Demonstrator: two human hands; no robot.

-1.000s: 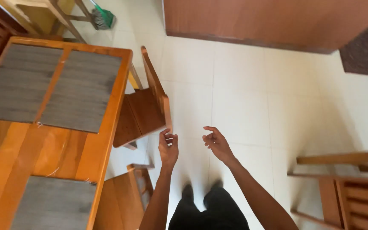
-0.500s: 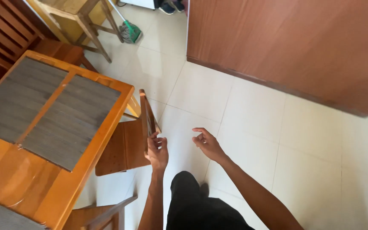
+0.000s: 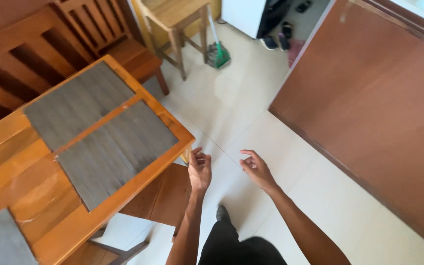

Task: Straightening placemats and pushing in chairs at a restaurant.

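Note:
My left hand (image 3: 199, 171) is curled over the top of a wooden chair's back, right at the corner of the wooden table (image 3: 123, 194). The chair's seat (image 3: 165, 196) shows just below the table edge, partly tucked under it. Most of the chair's back is hidden behind my forearm. My right hand (image 3: 256, 169) hovers over the pale tiled floor to the right of the chair, with fingers loosely spread and nothing in them. My dark trouser legs and one foot (image 3: 222, 213) show below the hands.
Grey placemats (image 3: 114, 152) lie on the table. Slatted wooden chairs (image 3: 99, 29) stand behind it, and another chair (image 3: 119, 250) is at the bottom left. A stool (image 3: 177, 14), a green broom (image 3: 218, 53) and shoes (image 3: 276, 41) are at the back. A large brown wooden panel (image 3: 379, 113) fills the right side.
The chair has moved in toward the table with my left hand still on its back. The view has swung, showing more of the far room. My right hand stays empty beside it.

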